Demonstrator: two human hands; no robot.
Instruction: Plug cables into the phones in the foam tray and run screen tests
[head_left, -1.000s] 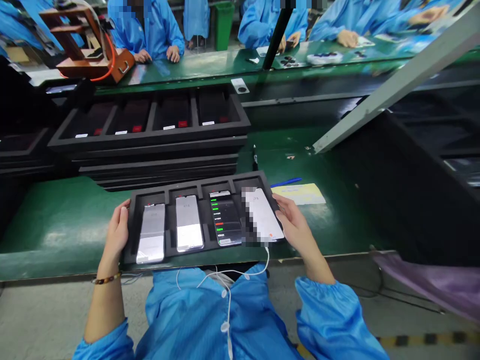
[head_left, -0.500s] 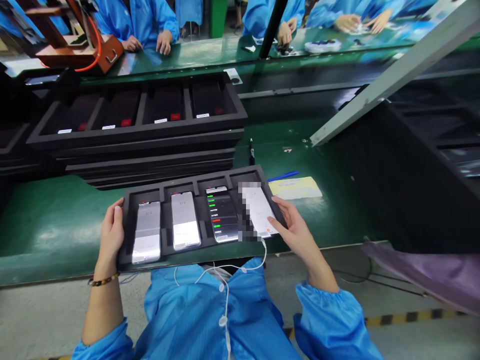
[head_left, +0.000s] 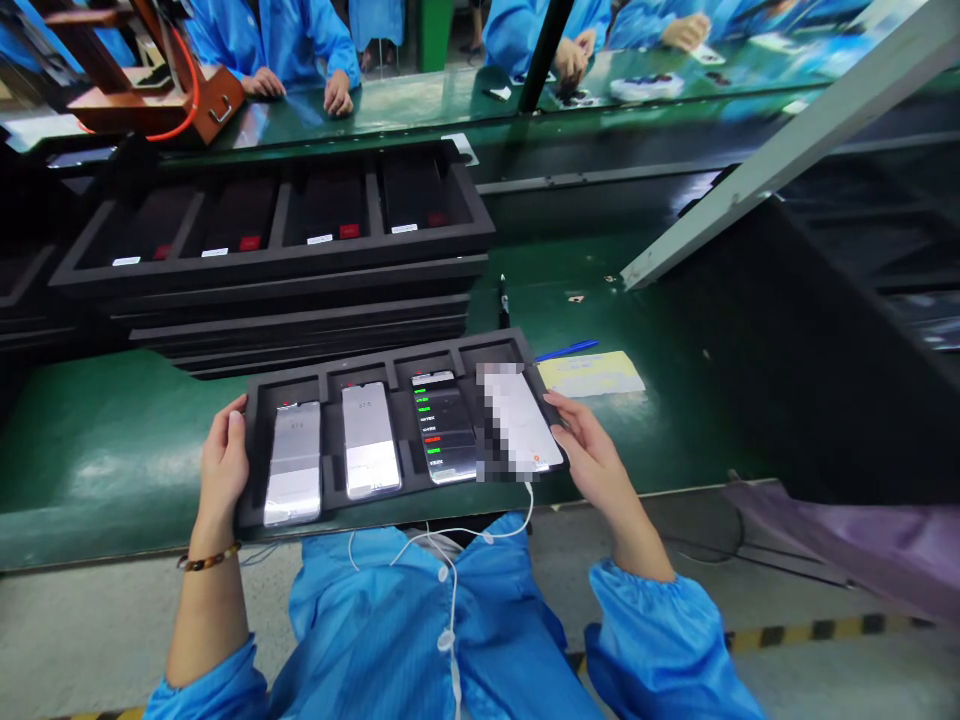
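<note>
The left hand [head_left: 225, 452] curls its fingers round the left end of the tray [head_left: 330, 432]; the right hand [head_left: 591, 452] grips its right end, at the near edge of the bench [head_left: 120, 450]. Four phones [head_left: 373, 440] lie in its slots. A snag on the white cord [head_left: 447, 641] at the rightmost could drag that phone out; uneven lifting could slide others loose.

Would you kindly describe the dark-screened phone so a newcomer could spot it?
At the green bench, find the hand-held black tray of four phones. The dark-screened phone is third from the left. Its neighbours' screens are pale; it alone shows green, white and red lines.
</note>
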